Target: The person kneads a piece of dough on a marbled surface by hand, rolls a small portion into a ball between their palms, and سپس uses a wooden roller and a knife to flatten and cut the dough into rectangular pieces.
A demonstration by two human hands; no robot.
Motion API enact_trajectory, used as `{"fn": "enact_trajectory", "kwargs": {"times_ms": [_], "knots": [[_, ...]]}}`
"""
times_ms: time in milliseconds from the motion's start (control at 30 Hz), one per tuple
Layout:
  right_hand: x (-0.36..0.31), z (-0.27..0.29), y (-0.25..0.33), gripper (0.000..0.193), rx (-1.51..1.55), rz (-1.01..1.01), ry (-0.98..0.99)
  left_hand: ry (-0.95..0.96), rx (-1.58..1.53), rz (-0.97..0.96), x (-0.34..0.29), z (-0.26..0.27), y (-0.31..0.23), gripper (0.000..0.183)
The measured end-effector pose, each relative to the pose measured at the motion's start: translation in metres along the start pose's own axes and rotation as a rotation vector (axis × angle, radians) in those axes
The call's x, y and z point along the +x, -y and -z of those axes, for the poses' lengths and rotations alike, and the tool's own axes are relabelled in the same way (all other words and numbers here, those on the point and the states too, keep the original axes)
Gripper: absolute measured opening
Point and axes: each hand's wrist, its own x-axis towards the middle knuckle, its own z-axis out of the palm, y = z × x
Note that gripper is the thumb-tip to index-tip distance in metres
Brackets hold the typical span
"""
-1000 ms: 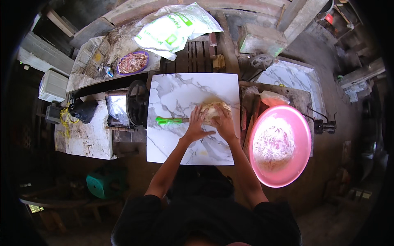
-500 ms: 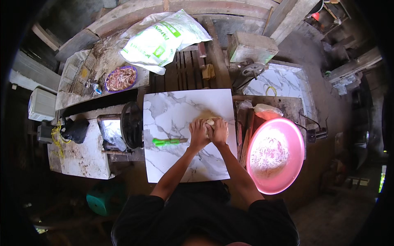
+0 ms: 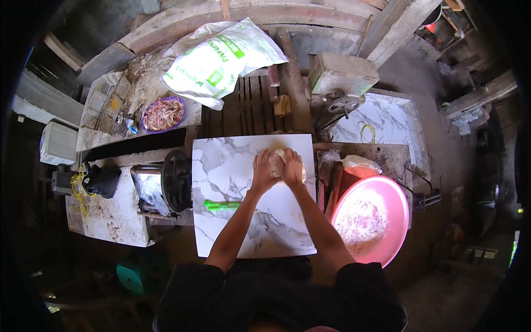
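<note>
On the white marble-patterned board (image 3: 218, 166), a pale lump of dough (image 3: 281, 153) lies near the far right corner. My left hand (image 3: 266, 170) is curved against its left side. From the right, my right hand (image 3: 292, 167) wraps over the dough with fingers bent. Both hands touch the dough and cover much of it. A green-handled knife (image 3: 221, 205) rests on the board left of my left forearm, which hides most of its blade.
Right of the board stands a pink basin (image 3: 399, 221) with white flour. A hand-wheel machine (image 3: 337, 108) is beyond it. At left are a dark wheel (image 3: 177, 180) and a purple-rimmed basket (image 3: 145, 120) of reddish strands. A white sack (image 3: 221, 66) lies at the back.
My hands have shifted their hold on the dough and are spread slightly further apart, the left turned more along its side. The whole view has tilted, so the board sits lower.
</note>
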Motion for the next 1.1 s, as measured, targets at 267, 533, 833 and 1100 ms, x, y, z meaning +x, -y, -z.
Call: {"fn": "enact_trajectory", "kwargs": {"times_ms": [267, 533, 833, 1100], "knots": [[0.024, 0.034, 0.019, 0.05, -0.283, 0.283, 0.55, 0.089, 0.006, 0.117, 0.001, 0.013, -0.011, 0.111], [0.019, 0.02, 0.051, 0.032, -0.471, 0.28, 0.528, -0.064, 0.145, 0.21, -0.002, -0.007, 0.001, 0.079], [0.028, 0.014, 0.03, 0.015, -0.289, 0.314, 0.402, 0.04, 0.158, 0.184, 0.006, 0.005, 0.013, 0.073], [0.013, 0.022, 0.039, 0.026, -0.281, 0.309, 0.242, 0.091, 0.151, 0.216, 0.008, 0.02, 0.001, 0.083]]}}
